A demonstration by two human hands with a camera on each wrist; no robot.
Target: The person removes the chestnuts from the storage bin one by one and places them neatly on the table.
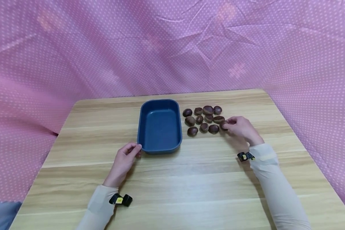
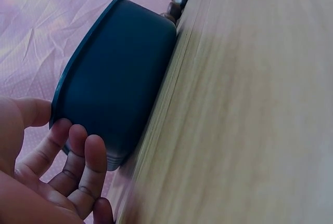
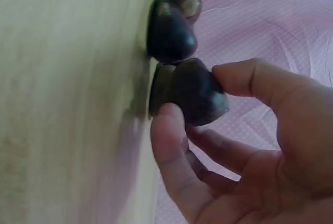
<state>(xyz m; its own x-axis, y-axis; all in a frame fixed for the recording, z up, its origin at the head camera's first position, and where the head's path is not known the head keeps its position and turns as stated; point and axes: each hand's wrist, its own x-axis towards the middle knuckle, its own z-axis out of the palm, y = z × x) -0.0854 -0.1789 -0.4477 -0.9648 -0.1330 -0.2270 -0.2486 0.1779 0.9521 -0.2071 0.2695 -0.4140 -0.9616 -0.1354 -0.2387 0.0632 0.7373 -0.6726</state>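
A deep blue rectangular dish (image 1: 160,149) stands on the table, its inside bare. At its near left corner my left hand (image 1: 125,162) pinches the rim between thumb and fingers, as the left wrist view shows on the dish wall (image 2: 114,73). Right of the dish lie several brown chestnuts (image 1: 208,110) in loose rows. My right hand (image 1: 241,129) pinches a chestnut (image 1: 223,125) at the right end of the group. In the right wrist view this chestnut (image 3: 200,94) sits between thumb and fingertips, close to another dark chestnut (image 3: 170,31).
The wooden table (image 1: 189,191) has light grain. A pink dotted cloth (image 1: 172,48) hangs behind it and along both sides. Each wrist bears a small black camera, one on the left (image 1: 120,200) and one on the right (image 1: 245,156).
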